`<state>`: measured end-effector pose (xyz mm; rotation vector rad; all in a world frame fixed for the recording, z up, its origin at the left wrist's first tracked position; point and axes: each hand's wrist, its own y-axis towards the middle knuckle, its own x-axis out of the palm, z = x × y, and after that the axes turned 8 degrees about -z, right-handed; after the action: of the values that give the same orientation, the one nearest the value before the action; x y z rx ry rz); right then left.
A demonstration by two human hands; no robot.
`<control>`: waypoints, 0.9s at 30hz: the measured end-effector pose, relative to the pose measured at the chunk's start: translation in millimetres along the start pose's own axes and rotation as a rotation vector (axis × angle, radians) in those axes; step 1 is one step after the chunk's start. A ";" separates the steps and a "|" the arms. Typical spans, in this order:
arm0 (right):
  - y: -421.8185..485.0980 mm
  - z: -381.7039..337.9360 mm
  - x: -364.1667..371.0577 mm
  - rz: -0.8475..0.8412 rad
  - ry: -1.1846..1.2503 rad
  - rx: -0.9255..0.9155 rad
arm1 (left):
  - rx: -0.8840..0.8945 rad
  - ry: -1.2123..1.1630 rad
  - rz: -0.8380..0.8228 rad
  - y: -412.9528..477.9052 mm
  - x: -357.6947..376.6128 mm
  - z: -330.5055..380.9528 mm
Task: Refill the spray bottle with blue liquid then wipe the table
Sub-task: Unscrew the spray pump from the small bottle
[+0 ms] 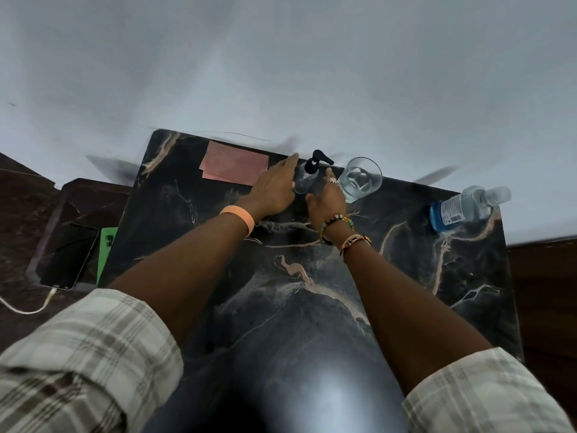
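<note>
Fingers [290, 165] of the L hand [274, 190] lie straight and close together, running up-frame along the left flank of the spray bottle [304, 179]. Those of the R hand [326, 198] are loosely extended on its right flank, thumb spread toward the base. Neither hand wraps round it; whether skin touches plastic cannot be told. Head view (only one supplied): bottle stands at upper ctr of frame, near the far edge of the table [406, 260], directly btwn the two hands. Both are thus about equally near, w/ the L fingertips level w/ the pump head. Long axis upright, reading in frame as base low, pump high, w/ a slight lean right. The black nozzle points right, toward the glass [362, 179] just beside the R hand. Body looks clear, approx. empty. Blue-liquid bottle [462, 210] sits well apart at right of frame, cap toward upper right, blue layer at its lower end. Pink cloth [234, 165] lies just left of the L hand. Judgement: next move prob. a two-sided grasp, hands converging across the short axis.
</note>
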<state>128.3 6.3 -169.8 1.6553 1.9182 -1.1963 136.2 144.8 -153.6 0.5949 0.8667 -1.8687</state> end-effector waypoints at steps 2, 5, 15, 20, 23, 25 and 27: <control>6.3 1.0 2.1 -0.007 0.099 -0.002 | -0.004 -0.065 -0.003 7.2 2.9 0.8; 15.0 1.2 2.8 -0.003 0.147 -0.068 | 0.000 -0.177 0.030 12.9 9.0 4.4; -0.9 11.4 -6.9 0.004 0.029 -0.070 | 0.019 -0.242 0.107 -12.0 8.0 17.2; -29.7 23.5 -32.7 -0.051 -0.008 -0.177 | 0.008 -0.268 0.062 -35.2 6.4 39.5; -52.4 33.8 -52.8 -0.032 0.064 -0.207 | 0.005 -0.334 0.046 -49.0 13.7 58.8; -66.4 44.6 -65.9 -0.043 0.109 -0.211 | 0.023 -0.356 0.052 -58.3 22.9 74.5; -78.2 58.2 -78.6 -0.051 0.111 -0.205 | 0.021 -0.349 0.056 -65.0 33.7 91.1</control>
<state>61.2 -86.2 -118.6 1.6022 2.0838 -0.9068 60.1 74.1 -100.1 0.2888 0.5954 -1.8602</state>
